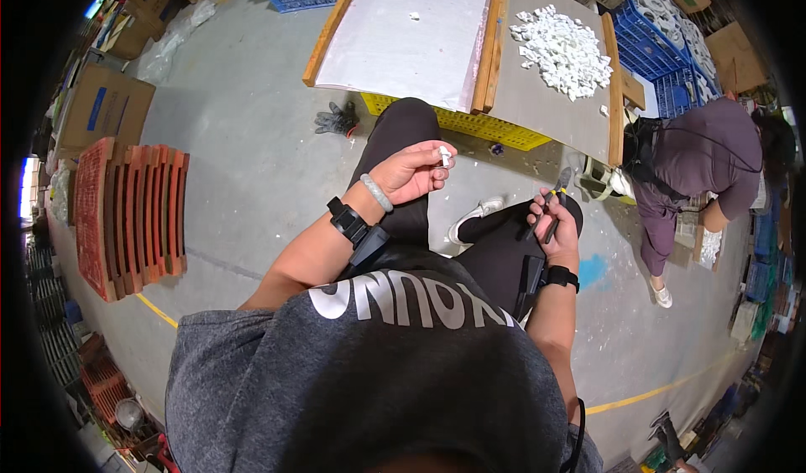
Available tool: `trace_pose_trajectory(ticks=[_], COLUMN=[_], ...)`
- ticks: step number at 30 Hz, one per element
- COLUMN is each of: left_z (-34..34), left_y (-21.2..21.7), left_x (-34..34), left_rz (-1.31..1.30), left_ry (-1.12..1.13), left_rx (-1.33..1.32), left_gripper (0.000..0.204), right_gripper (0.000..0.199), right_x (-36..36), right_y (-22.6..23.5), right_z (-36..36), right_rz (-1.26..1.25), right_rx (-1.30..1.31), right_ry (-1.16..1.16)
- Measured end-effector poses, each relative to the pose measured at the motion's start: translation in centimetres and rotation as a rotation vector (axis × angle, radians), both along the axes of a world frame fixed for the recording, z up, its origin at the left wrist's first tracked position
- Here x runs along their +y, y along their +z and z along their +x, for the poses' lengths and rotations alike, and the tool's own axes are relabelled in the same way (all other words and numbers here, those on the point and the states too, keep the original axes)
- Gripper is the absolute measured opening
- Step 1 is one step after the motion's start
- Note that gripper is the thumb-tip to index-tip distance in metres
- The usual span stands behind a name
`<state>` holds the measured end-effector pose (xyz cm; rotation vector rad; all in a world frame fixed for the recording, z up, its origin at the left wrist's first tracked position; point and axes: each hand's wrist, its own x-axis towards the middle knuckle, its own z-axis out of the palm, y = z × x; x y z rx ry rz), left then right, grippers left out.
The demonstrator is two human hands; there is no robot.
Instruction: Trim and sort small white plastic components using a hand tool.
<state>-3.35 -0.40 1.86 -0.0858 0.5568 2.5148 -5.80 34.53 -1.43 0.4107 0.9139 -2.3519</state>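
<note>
"Over your lap, what do your two hands hold?"

"Your left hand (409,175) pinches a small white piece (444,158) between thumb and fingertips, above your left thigh. Your right hand (558,228) is curled around the dark handles of a pair of pliers (562,186) with yellow marks, its head toward the far side. The pliers and the piece are well apart."

"And around you?"

"On the far right, a loose white heap (561,52) covers part of a grey board (537,108) with wooden edges. Just left of that board is a pale work surface (403,53). Left of your knee, a dark glove (337,119) lies on the floor (243,137). To your left stand red slabs (130,217) in a row."
</note>
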Motion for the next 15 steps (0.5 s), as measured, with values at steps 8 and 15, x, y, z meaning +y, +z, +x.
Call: trace_pose_trajectory(ticks=[8, 15], left_z=[0.1, -0.2], left_y=[1.9, 2.2], left_x=[-0.3, -0.2], left_rz=[-0.002, 0.037], left_ry=[-0.023, -0.028], left_rx=[0.052, 0.101], left_gripper=[0.036, 0.038], right_gripper=[0.037, 0.038], right_x=[-0.3, -0.5], right_y=[-0.1, 0.3], right_z=[-0.1, -0.2], right_rz=[-0.029, -0.020], right_rx=[0.026, 0.022], right_ry=[0.015, 0.019])
